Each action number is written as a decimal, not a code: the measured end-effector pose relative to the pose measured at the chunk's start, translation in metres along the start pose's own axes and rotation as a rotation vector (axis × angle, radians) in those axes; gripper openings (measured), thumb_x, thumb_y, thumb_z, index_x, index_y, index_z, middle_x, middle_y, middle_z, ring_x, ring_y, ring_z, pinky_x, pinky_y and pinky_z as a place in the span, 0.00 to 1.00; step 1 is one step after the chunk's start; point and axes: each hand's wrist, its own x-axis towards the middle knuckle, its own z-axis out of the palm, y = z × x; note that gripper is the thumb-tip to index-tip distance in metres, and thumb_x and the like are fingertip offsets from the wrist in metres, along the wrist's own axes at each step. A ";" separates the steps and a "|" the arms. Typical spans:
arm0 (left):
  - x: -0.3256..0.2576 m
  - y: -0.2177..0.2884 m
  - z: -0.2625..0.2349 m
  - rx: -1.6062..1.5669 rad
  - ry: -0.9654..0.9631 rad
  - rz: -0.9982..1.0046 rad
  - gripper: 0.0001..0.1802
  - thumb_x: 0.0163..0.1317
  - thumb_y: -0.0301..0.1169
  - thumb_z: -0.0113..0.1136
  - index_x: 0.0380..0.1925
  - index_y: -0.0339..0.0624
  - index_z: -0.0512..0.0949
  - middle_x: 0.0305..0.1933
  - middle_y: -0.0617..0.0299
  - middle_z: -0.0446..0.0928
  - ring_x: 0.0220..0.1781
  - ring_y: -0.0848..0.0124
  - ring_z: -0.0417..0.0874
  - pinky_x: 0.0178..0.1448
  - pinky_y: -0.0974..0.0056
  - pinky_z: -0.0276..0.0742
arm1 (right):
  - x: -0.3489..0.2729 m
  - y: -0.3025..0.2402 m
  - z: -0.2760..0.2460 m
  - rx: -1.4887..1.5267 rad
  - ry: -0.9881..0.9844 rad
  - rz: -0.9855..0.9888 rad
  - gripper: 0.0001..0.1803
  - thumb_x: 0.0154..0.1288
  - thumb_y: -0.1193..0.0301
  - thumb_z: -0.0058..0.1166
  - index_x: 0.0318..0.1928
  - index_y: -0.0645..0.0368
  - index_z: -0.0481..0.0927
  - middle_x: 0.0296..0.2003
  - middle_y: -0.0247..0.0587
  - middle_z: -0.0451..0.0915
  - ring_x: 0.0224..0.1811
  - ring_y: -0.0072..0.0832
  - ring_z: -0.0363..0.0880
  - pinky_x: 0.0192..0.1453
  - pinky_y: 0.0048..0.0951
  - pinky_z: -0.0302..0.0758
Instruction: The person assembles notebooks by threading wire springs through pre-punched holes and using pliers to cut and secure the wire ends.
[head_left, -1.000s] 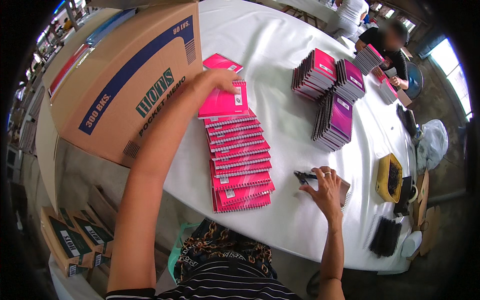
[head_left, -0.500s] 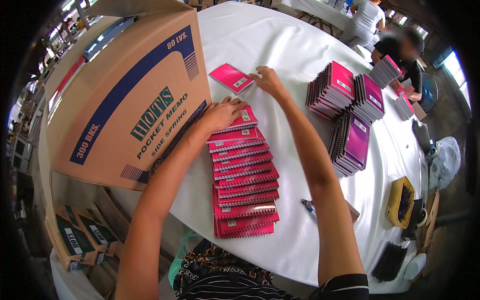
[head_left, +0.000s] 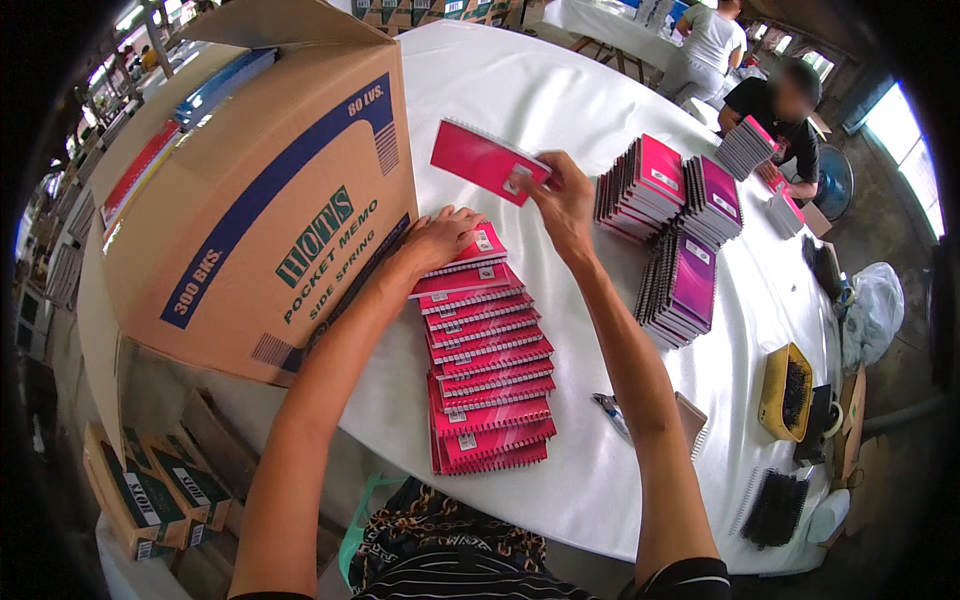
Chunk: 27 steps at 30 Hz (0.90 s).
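Observation:
My right hand (head_left: 566,205) pinches one pink spiral notebook (head_left: 478,158) by its right end and holds it tilted above the white table. My left hand (head_left: 443,240) lies with fingers stretched over the far end of a long row of pink spiral notebooks (head_left: 490,372). These overlap like steps toward me, wire bindings showing along their edges. Part of the farthest notebooks is hidden under my left hand.
At left stands a big open cardboard box (head_left: 270,230). Stacks of pink notebooks (head_left: 655,170) and purple notebooks (head_left: 692,275) stand right, near a yellow tray (head_left: 786,390), pliers-like tool (head_left: 610,408) and black wire coils (head_left: 775,508). A co-worker (head_left: 775,110) handles notebooks at far right.
The pink notebook that lay flat on the table is now gripped in my right hand and raised, tilted. My left hand stays on the row. The whole view has shifted slightly.

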 end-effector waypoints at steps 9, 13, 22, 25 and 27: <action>-0.025 0.054 -0.067 -0.435 0.344 0.080 0.39 0.64 0.57 0.55 0.71 0.55 0.61 0.72 0.47 0.63 0.78 0.43 0.50 0.77 0.42 0.48 | -0.085 -0.050 -0.068 0.038 0.195 0.029 0.14 0.55 0.78 0.69 0.40 0.66 0.77 0.34 0.34 0.80 0.37 0.16 0.76 0.44 0.19 0.75; -0.062 0.083 -0.107 -0.555 0.282 0.430 0.47 0.60 0.59 0.59 0.72 0.45 0.57 0.76 0.48 0.56 0.73 0.56 0.64 0.72 0.57 0.63 | -0.109 -0.068 -0.069 0.235 0.218 0.030 0.14 0.55 0.79 0.69 0.40 0.64 0.78 0.35 0.32 0.79 0.37 0.15 0.76 0.44 0.18 0.73; -0.110 0.165 -0.090 -0.782 0.089 0.460 0.28 0.66 0.43 0.60 0.65 0.49 0.71 0.56 0.59 0.82 0.53 0.76 0.82 0.56 0.67 0.78 | -0.184 -0.100 -0.100 -0.282 0.120 0.041 0.26 0.54 0.71 0.70 0.52 0.63 0.74 0.45 0.44 0.79 0.46 0.31 0.80 0.51 0.32 0.76; -0.127 0.166 -0.081 -0.568 0.251 0.428 0.27 0.65 0.41 0.62 0.65 0.61 0.72 0.50 0.55 0.83 0.38 0.74 0.87 0.43 0.66 0.82 | -0.239 -0.107 -0.125 -0.868 -0.022 0.035 0.30 0.58 0.67 0.66 0.58 0.60 0.70 0.55 0.56 0.71 0.55 0.48 0.74 0.56 0.42 0.72; -0.134 0.172 -0.065 -0.356 0.285 0.407 0.27 0.63 0.42 0.63 0.64 0.68 0.72 0.47 0.55 0.84 0.32 0.68 0.87 0.36 0.62 0.82 | -0.290 -0.075 -0.149 -1.253 -0.149 -0.047 0.28 0.60 0.65 0.64 0.58 0.60 0.70 0.55 0.57 0.70 0.54 0.50 0.73 0.55 0.41 0.71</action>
